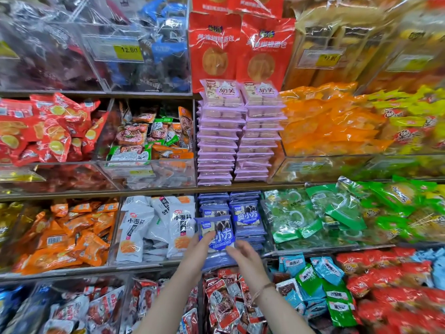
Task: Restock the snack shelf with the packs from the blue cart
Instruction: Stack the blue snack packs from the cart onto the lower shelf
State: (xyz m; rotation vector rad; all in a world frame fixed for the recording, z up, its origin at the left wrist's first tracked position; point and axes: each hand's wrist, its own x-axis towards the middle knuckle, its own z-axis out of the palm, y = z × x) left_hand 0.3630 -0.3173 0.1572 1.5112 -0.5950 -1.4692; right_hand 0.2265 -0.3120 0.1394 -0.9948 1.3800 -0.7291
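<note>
A blue snack pack [222,231] with white lettering stands tilted at the front of the blue-pack compartment on the third shelf. My left hand [199,247] holds its lower left corner, thumb across the front. My right hand [245,257] is just right of and below the pack, fingers reaching toward its lower right edge; whether it touches is unclear. Two stacks of the same blue packs [246,215] fill the compartment behind. The blue cart is out of view.
Purple pack stacks [216,141] sit on the shelf above. White packs [156,227] fill the bin to the left, green packs [301,215] the bin to the right. Red and blue packs [224,300] lie in the lowest bins under my forearms.
</note>
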